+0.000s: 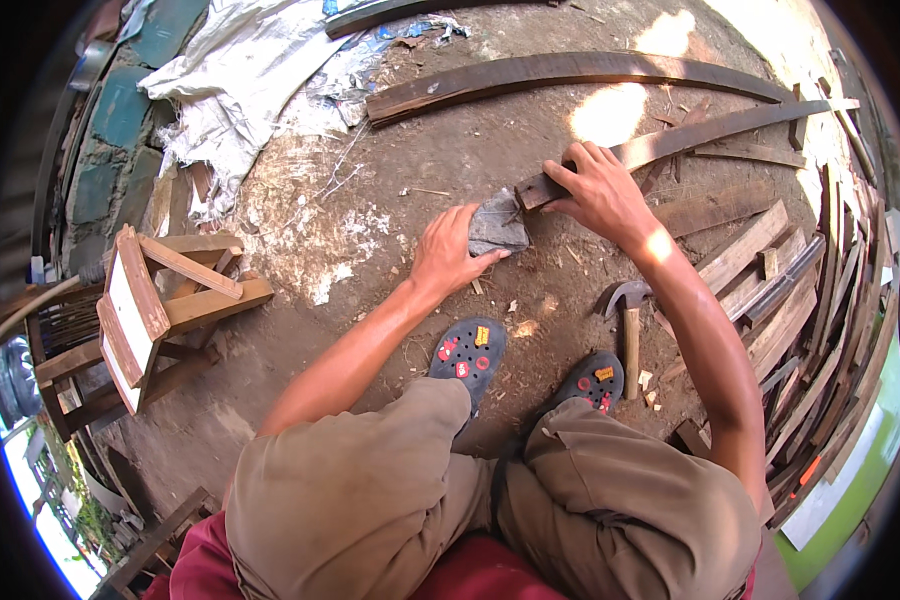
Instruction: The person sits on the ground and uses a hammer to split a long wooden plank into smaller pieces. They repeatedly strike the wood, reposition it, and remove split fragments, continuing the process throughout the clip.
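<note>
The person sits low, knees bent, feet in dark perforated sandals on bare dirt ground.

Right hand: fingers curled over the near end of a long, dark, weathered wooden plank, gripping it from above. The plank runs up and to the right, away from the hand.

Left hand: fingers closed on a grey, rough-edged stone block, which sits directly under the plank's near end; stone and wood appear to touch, though the exact contact is hidden by the thumb.

Judged step: setting the plank end onto the stone as a support, still positioning rather than working the wood.

Next move likely calls for steadying the stone flat so the plank does not rock, then freeing one hand.

A claw hammer with wooden handle lies on the ground below the right forearm, near the right foot, untouched.

A stack of wooden slats lies beyond the right arm; a small wooden stool tipped on its side lies well left of the left hand.
</note>
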`<state>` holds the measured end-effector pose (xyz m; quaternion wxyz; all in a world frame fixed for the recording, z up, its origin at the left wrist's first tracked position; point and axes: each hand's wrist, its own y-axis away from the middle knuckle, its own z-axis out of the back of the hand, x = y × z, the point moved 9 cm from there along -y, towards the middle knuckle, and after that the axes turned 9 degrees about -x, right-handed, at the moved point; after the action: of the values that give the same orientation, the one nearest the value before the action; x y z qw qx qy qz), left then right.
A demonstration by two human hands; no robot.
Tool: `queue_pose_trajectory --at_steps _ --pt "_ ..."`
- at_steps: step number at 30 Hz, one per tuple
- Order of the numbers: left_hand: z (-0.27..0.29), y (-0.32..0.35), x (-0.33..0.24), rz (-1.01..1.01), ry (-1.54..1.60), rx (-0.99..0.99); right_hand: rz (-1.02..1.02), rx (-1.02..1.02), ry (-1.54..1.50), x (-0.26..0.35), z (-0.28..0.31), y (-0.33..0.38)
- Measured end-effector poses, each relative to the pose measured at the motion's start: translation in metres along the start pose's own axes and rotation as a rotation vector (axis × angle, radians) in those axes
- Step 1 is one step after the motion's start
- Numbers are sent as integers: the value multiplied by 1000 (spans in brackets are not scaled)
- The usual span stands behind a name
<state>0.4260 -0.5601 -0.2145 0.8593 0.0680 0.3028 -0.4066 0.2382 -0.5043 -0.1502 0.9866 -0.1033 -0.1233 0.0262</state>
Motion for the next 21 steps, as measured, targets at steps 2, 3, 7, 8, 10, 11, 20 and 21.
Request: queue_pose_trajectory --at_steps 2,3,7,8,10,11,20,21 --pt "0 -2 -6 29 -19 28 -12 -23 -9 -1 1 6" --pt "-1 -4 -8 8 -48 56 -7 -62 -1 -1 0 11" --pt "9 -36 0 56 8 166 -9 -159 -19 0 4 14" --pt "17 -51 -2 69 92 79 -7 -180 -25 0 3 15" --pt "10 -83 -9 198 276 183 -5 -218 -32 -3 2 19" --pt "5 -95 -16 265 365 234 -23 -205 -37 -4 1 21" --pt "-73 -118 -60 69 515 592 -349 -524 -79 -2 26 92" --pt "-79 -115 -59 66 523 670 -544 -458 -15 -8 23 124"
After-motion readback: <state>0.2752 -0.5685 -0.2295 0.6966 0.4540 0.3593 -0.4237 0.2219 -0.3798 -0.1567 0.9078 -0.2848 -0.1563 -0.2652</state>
